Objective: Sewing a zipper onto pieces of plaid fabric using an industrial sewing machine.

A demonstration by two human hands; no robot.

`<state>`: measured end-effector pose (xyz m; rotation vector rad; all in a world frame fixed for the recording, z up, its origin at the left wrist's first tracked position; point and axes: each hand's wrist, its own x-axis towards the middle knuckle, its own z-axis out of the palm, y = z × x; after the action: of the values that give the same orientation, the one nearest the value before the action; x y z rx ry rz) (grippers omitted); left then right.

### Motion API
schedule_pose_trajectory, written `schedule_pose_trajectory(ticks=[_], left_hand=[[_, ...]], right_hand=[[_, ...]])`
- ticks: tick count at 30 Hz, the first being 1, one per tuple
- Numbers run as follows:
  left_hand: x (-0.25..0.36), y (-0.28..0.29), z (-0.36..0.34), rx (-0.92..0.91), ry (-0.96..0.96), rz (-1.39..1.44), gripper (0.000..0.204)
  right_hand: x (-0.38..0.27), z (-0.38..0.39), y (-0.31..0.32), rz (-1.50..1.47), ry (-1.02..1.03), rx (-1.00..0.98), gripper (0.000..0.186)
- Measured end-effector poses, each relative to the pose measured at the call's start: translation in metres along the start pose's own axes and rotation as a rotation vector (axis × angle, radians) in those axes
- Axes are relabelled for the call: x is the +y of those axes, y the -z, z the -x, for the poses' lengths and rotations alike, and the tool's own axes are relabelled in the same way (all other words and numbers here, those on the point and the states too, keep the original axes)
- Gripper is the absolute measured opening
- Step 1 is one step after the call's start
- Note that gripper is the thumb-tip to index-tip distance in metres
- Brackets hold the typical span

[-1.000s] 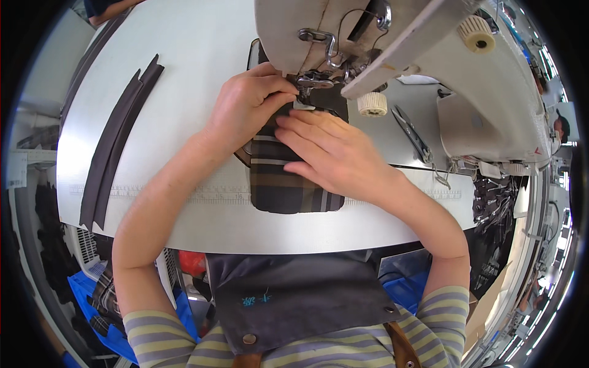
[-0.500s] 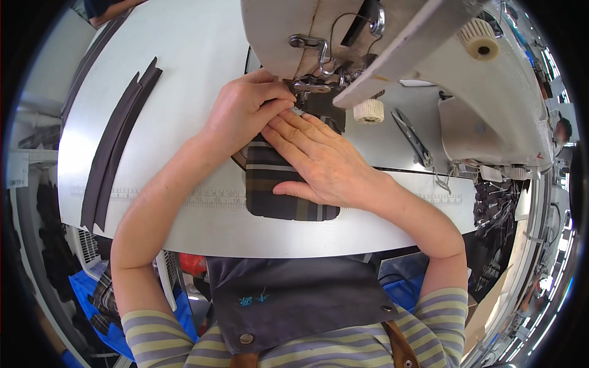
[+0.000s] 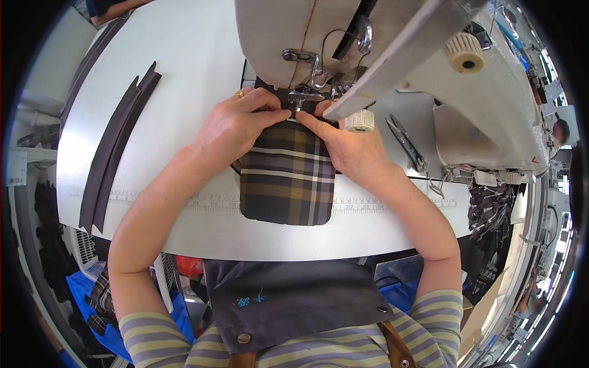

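A plaid fabric piece, dark with white and brown stripes, lies flat on the white sewing table, its far edge under the presser foot of the sewing machine. Dark fabric shows beyond that edge. At the left of the foot, my left hand pinches the fabric's far edge between thumb and fingers; a ring is on one finger. My right hand lies at the right of the foot, a finger stretched toward it on the fabric. Its other fingers are partly hidden by the machine's lever and a white knob.
Two dark fabric strips lie at the left of the table. Thread snips rest right of the machine's needle area. A ruler scale runs along the table front. Below left, a blue bin holds plaid pieces.
My right hand has lifted from its flat place on the plaid piece and moved right, beside the presser foot, uncovering the fabric. My left hand stays at the far edge, slightly lower.
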<state>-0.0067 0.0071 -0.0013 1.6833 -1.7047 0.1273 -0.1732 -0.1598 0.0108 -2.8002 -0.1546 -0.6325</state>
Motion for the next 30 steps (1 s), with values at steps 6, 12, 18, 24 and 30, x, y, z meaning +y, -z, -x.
schedule_pose_trajectory(ticks=[6,12,18,24,30], left_hand=[[0.0,-0.002,-0.001,-0.027,-0.003,0.003,0.035],[-0.005,0.001,-0.004,-0.011,-0.06,-0.034,0.032],[-0.006,0.003,-0.009,0.001,0.02,0.098,0.024],[-0.009,0.002,-0.015,0.029,0.042,0.088,0.022],[-0.005,0.005,-0.016,-0.005,0.08,0.086,0.022]], right_hand=[[0.004,0.004,-0.004,0.031,0.026,0.027,0.042],[0.0,-0.001,0.0,0.029,0.005,-0.042,0.048],[0.009,-0.004,-0.005,-0.076,0.014,0.038,0.047],[0.013,-0.006,-0.009,-0.111,-0.062,0.018,0.041],[0.012,-0.006,-0.013,-0.074,-0.029,0.054,0.042]])
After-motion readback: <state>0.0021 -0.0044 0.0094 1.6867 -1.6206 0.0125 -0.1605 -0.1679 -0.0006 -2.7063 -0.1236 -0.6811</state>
